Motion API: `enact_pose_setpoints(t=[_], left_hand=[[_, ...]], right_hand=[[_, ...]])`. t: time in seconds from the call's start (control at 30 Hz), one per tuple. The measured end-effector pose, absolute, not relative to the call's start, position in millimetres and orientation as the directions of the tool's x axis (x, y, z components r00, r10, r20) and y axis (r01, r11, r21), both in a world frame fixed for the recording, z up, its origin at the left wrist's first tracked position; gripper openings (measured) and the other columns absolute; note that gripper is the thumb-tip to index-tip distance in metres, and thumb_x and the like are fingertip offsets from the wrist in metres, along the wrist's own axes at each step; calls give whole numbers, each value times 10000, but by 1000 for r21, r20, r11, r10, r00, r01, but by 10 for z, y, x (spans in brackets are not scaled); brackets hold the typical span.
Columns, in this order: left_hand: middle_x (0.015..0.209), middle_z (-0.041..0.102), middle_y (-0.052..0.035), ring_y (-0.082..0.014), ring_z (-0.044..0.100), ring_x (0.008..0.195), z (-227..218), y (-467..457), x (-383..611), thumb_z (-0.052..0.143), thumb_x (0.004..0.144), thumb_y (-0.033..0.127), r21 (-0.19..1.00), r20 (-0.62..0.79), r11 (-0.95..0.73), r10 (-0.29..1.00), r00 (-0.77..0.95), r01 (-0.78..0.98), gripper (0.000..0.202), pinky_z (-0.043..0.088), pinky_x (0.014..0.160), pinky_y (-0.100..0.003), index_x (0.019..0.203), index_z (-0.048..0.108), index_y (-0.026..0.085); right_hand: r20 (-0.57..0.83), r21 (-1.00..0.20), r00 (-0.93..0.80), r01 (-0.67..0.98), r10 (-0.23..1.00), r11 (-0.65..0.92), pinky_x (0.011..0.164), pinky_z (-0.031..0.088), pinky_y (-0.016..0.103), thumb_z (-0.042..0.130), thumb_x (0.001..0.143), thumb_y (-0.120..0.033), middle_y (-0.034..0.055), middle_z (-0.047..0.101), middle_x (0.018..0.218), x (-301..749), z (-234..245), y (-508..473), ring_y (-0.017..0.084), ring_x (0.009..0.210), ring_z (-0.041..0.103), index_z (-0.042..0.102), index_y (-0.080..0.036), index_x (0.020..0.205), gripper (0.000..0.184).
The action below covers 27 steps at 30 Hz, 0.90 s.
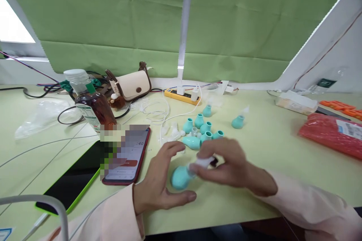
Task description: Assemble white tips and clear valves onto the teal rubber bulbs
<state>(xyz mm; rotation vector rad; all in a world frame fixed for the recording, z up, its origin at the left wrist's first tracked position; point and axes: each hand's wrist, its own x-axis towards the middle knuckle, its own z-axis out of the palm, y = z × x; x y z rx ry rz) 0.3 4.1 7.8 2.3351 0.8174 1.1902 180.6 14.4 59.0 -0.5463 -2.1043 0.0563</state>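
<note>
My right hand [226,162] is closed on a whitish nozzle piece [205,162] with a dark end, blurred by motion. A teal rubber bulb [180,178] is at the nozzle's left end; whether the two are joined is hard to make out. My left hand [158,180] curves around the bulb with thumb and fingers spread, apparently without gripping it. Just beyond both hands several teal bulbs with open necks [191,142] lie or stand in a cluster. Small translucent plastic parts [174,133] lie to their left. One teal bulb with a clear tip [238,121] stands apart, farther right.
Two phones, one red-cased [128,158] and one green-edged [76,177], lie at left. Behind them stand a bottle of dark liquid [94,107] and a cream bag [134,86]. A yellow power strip [182,96] is at the back, a red plastic package [330,133] at right.
</note>
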Motion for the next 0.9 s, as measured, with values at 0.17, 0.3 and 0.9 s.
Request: enact_pose_setpoints(t=[0.17,0.3,0.9], left_hand=[[655,550,-5,-133,513,585,48,-14,66,395,834,340,633,297,-649,706,643,421,209,392,539,-225,758,489,170],[639,572,-32,-150,514,568,18,-40,80,354,846,379,521,284,-677,712,642,520,296,373,522,-236,740,509,151],[759,538,-10,-155,488,695,33,8,85,321,863,317,812,151,-380,871,468,444,181,358,647,-268,944,430,196]], right_hand=[[799,-189,-520,261,303,947,397,253,207,510,750,-302,-55,381,439,1682,177,213,65,405,352,373,-189,559,261],[512,-505,-703,218,493,835,398,211,219,315,820,-259,-57,272,428,1693,191,250,62,383,248,274,-187,497,334],[522,123,-548,807,654,578,463,222,244,326,861,-397,58,575,669,1749,168,863,114,507,454,568,-134,753,373]])
